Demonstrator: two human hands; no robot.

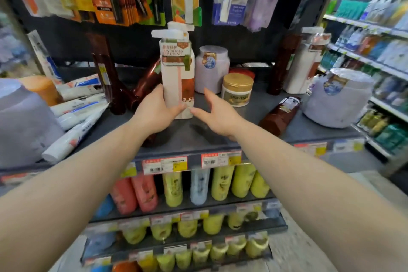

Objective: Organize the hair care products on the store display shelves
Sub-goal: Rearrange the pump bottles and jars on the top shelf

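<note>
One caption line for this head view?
Left hand grips a white pump bottle upright on the shelf; right hand open beside it.

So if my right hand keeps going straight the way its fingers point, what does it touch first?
Most likely the white pump bottle that the left hand grips. The right hand is open, its fingertips aimed at the bottle's lower right edge, with hardly any gap, though depth is hard to judge.

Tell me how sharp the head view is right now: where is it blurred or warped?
Head view: sharp in the centre, where the pump bottle and gold-lidded jar labels read clearly; edges smear, especially the right-hand shelves and floor; wide-angle bending curves the top shelf edge; even lighting, no strong glare.
</note>
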